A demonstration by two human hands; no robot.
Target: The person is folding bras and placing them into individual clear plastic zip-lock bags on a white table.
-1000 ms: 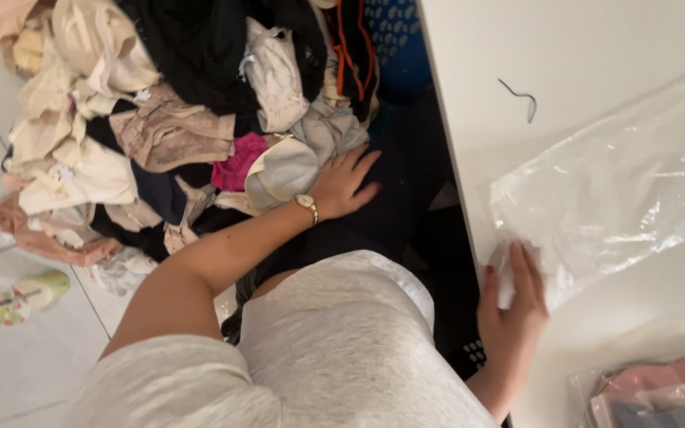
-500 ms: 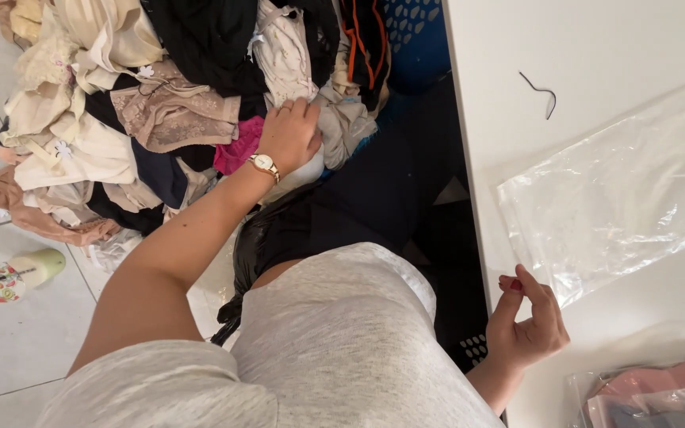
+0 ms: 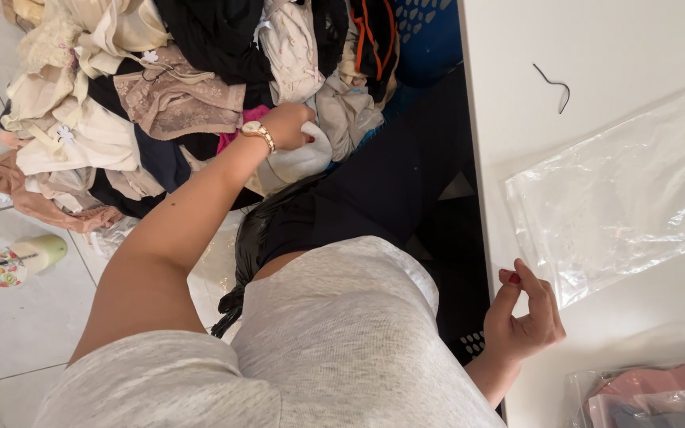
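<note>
On the left, the left hand (image 3: 285, 124) is curled around a white padded cup (image 3: 299, 158) at the near edge of a garment heap (image 3: 120, 103), fingers closed on its top rim. The cup is smooth, rounded and pale, half pulled out of the heap, with a bright pink scrap (image 3: 227, 141) just beside the wrist. A gold wristwatch (image 3: 257, 131) sits on that wrist. The heap is soft stuff in cream, beige, black and dusty pink, some of it lace; its far and left parts are cut off by the frame, and pieces lie so tangled that single garments are hard to tell apart. Near left on the tiled floor (image 3: 9, 341) stands a pale green object (image 3: 37, 254) with a patterned disc; what it is cannot be told. A crumpled black bag (image 3: 255, 238) and dark cloth lie between heap and table, and a blue perforated basket (image 3: 426, 36) shows only partly behind the clothes.

To the right is a white table (image 3: 596, 40), smooth and flat. The right hand (image 3: 523, 313) hovers at its near edge, thumb and fingertips pinched together on nothing visible, just beside the corner of a clear crinkled bag (image 3: 620, 190) lying flat. A thin black wire (image 3: 555, 83) lies further off. At the near right corner, bagged pink fabric (image 3: 652, 392) is cut off by the frame.
</note>
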